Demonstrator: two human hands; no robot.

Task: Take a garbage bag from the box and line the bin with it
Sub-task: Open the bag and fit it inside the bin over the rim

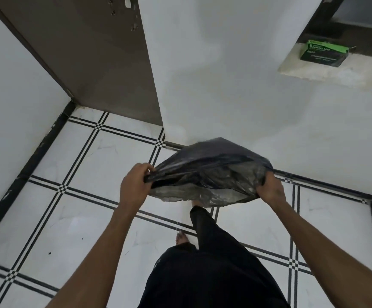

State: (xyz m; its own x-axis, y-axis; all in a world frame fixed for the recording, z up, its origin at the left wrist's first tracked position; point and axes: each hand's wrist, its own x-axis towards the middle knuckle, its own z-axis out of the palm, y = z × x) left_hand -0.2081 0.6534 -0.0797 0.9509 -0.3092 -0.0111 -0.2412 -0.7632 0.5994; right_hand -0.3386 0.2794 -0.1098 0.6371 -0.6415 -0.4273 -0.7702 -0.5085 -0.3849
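A black garbage bag point(207, 172) is stretched in the air between my two hands, its mouth spread wide toward me and its body billowing away. My left hand point(134, 185) pinches the bag's left rim. My right hand point(270, 188) grips the right rim. The green and black box of garbage bags point(323, 53) lies on a ledge at the upper right, far from both hands. No bin shows in the head view.
A brown door point(96, 54) stands at the upper left beside a white wall point(225, 85). The floor point(96, 218) has white tiles with black lines. My bare feet and dark trousers point(202, 274) are below the bag.
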